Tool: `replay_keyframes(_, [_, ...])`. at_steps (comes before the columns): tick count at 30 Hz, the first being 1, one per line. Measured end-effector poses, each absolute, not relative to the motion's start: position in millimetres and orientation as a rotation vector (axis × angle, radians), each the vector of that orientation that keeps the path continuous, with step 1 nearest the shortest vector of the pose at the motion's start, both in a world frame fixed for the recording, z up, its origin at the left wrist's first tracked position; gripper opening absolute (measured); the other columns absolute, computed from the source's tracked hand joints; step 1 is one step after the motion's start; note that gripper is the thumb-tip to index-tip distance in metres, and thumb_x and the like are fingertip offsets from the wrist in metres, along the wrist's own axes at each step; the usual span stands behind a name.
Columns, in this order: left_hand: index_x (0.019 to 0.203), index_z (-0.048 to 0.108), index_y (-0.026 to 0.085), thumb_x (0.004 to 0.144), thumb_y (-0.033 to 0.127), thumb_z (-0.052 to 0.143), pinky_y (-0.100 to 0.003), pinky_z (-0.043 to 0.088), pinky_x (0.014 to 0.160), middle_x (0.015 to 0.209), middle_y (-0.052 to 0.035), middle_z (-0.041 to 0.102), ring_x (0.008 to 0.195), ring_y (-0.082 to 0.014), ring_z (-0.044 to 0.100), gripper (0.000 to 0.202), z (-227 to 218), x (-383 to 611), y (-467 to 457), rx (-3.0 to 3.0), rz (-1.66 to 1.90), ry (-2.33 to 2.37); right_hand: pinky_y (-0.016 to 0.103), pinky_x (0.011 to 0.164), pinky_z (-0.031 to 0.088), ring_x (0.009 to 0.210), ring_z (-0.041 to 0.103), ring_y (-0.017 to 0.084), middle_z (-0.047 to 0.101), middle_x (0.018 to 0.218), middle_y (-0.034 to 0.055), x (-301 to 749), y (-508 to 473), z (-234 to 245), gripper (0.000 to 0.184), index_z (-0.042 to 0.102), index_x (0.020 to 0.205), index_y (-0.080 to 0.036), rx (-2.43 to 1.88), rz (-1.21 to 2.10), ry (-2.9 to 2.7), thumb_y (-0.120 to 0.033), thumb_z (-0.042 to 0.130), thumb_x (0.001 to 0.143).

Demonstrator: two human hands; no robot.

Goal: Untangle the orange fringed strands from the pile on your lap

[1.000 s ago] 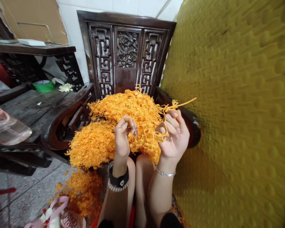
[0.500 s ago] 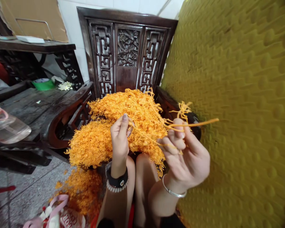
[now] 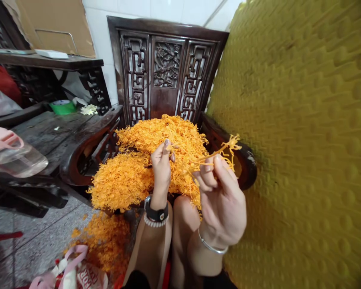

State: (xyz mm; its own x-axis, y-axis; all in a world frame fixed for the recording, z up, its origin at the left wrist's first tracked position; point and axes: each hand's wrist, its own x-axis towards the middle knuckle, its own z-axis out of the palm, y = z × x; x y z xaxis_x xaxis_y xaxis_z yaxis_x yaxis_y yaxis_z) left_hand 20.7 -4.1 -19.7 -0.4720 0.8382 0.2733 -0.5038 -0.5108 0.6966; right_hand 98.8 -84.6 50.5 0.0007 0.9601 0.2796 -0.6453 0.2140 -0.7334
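Observation:
A big heap of thin, branching orange strands (image 3: 120, 180) lies on the seat of a dark carved wooden chair (image 3: 165, 100) in front of my knees. In front of the heap, my left hand (image 3: 161, 166) is closed, thumb and fingers pinching the end of an orange strand. To its right, my right hand (image 3: 222, 196) pinches a small bunch of orange branching strands (image 3: 233, 143) between thumb and fingers, its frayed tips sticking up to the right. Thin strands stretch between the two hands. I cannot tell what the stuff is made of.
More orange strands (image 3: 108, 237) cover the floor below, beside a bag with pink handles (image 3: 75, 257). At left, a dark wooden seat (image 3: 33, 132) bears a pink-lidded clear jug (image 3: 24, 158) and a green tape roll (image 3: 63, 107). A bumpy yellow mat (image 3: 297, 132) stands close at right.
My right hand has come left and closer to my left hand. A long strand that pointed right past it now lies differently, and the view has shifted slightly.

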Motion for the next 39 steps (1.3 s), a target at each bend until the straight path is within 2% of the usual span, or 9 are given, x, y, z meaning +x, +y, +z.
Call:
replay_keyframes(10, [0.068,0.053,0.016,0.080,0.044,0.061,-0.016,0.025,0.042,0.053,0.0080,0.037,0.043,-0.0034,0.030,0.032,-33,-21,11,0.434,2.133,0.757,0.022,0.032,0.021,0.036,0.011,0.005,0.016,0.043,-0.0088,119,-123,68,0.029,0.048,0.056,-0.023,-0.627,1.159,-0.769,-0.034,0.067,0.074])
replay_keyframes(15, [0.088,0.061,0.018,0.080,0.043,0.062,-0.016,0.031,0.043,0.055,0.0057,0.047,0.045,-0.0045,0.037,0.026,-32,-43,0,0.558,2.176,0.696,0.018,0.035,0.027,0.040,0.005,0.006,0.021,0.048,-0.0089,149,-91,62,0.027,0.049,0.063,-0.018,-0.443,1.151,-0.597,-0.022,0.045,0.089])
replay_keyframes(18, [0.104,0.058,0.022,0.080,0.041,0.061,-0.018,0.039,0.048,0.070,0.0015,0.060,0.047,-0.0051,0.042,0.031,-29,-25,-4,0.675,2.158,0.645,0.017,0.038,0.029,0.040,0.009,0.006,0.020,0.049,-0.0095,157,-66,54,0.021,0.046,0.065,-0.018,-0.277,1.266,-0.608,-0.019,0.048,0.087])
replay_keyframes(22, [0.098,0.057,0.021,0.073,0.021,0.064,-0.019,0.043,0.052,0.096,-0.0019,0.062,0.053,-0.0040,0.048,0.027,-35,-3,0,0.619,1.967,0.508,0.016,0.040,0.029,0.041,0.006,0.006,0.018,0.050,-0.0102,157,-57,49,0.025,0.039,0.063,-0.019,-0.191,1.317,-0.619,-0.014,0.051,0.084])
replay_keyframes(24, [0.089,0.056,0.020,0.070,0.016,0.059,-0.019,0.040,0.049,0.079,0.0019,0.058,0.049,-0.0043,0.045,0.020,-35,3,-1,0.606,1.905,0.458,0.015,0.039,0.027,0.041,0.003,0.007,0.018,0.050,-0.0105,153,-57,49,0.023,0.040,0.065,-0.020,-0.179,1.343,-0.609,-0.012,0.049,0.085])
replay_keyframes(27, [0.073,0.054,0.018,0.071,0.022,0.054,-0.017,0.031,0.041,0.052,0.0066,0.036,0.041,-0.0048,0.032,0.005,-29,11,-11,0.626,1.821,0.412,0.015,0.036,0.025,0.041,0.000,0.006,0.016,0.049,-0.0114,147,-55,50,0.021,0.041,0.067,-0.020,-0.151,1.412,-0.555,-0.012,0.048,0.086])
replay_keyframes(29, [0.070,0.054,0.017,0.075,0.036,0.053,-0.018,0.027,0.038,0.049,0.0066,0.031,0.039,-0.0054,0.028,0.019,-24,17,-23,0.639,1.770,0.404,0.014,0.035,0.023,0.040,-0.001,0.005,0.014,0.048,-0.0121,142,-52,49,0.022,0.039,0.066,-0.020,-0.128,1.460,-0.554,-0.013,0.047,0.085])
replay_keyframes(33, [0.079,0.059,0.017,0.068,0.067,0.056,-0.021,0.030,0.038,0.055,0.0023,0.044,0.042,-0.0073,0.035,0.051,-15,31,-48,0.727,1.679,0.463,0.014,0.035,0.021,0.040,-0.004,0.005,0.010,0.048,-0.0123,136,-47,47,0.019,0.040,0.067,-0.021,-0.135,1.522,-0.633,-0.014,0.049,0.083])
replay_keyframes(39, [0.070,0.058,0.018,0.076,0.047,0.065,-0.020,0.028,0.038,0.058,0.0020,0.044,0.045,-0.0069,0.036,0.031,-7,26,-58,0.774,1.801,0.649,0.016,0.040,0.031,0.040,0.002,0.006,0.014,0.045,-0.0115,135,-53,49,0.023,0.045,0.063,-0.020,-0.262,1.554,-0.741,-0.025,0.052,0.084])
